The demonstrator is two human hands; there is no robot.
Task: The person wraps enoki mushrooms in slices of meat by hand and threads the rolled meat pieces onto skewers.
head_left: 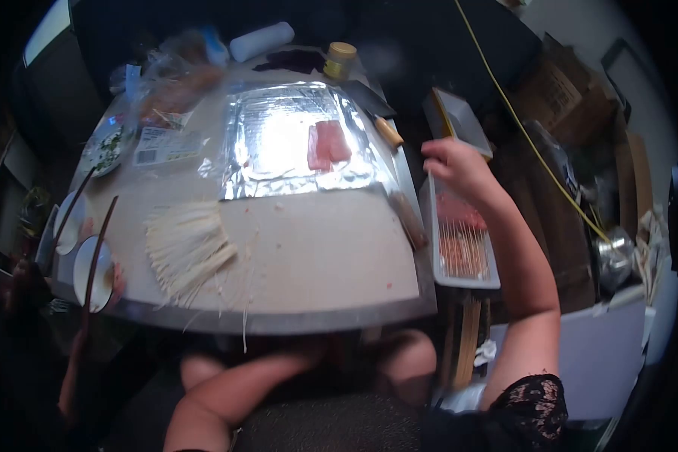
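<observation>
My right hand [453, 164] hovers over the far end of a white tray [467, 285] at the table's right side. Its fingers are curled together; what they hold, if anything, is too small to make out. Skewered meat [462, 245] lies in rows in that tray, with pinkish meat further back. My left hand [309, 351] is low in front of the table edge, dark, its fingers hidden. On the foil-covered tray [248, 184] lie flat pink meat slices [329, 145]. A fanned bunch of enoki mushrooms [192, 245] rests on the near left of the table.
A wooden-handled knife [388, 130] lies right of the foil. A yellow-lidded jar [339, 60], a white roll [262, 41] and plastic bags [177, 83] stand behind. Bowls [96, 275] with chopsticks [92, 264] sit at left, near a plate of chopped greens [107, 151]. A yellow cable [531, 135] hangs at right.
</observation>
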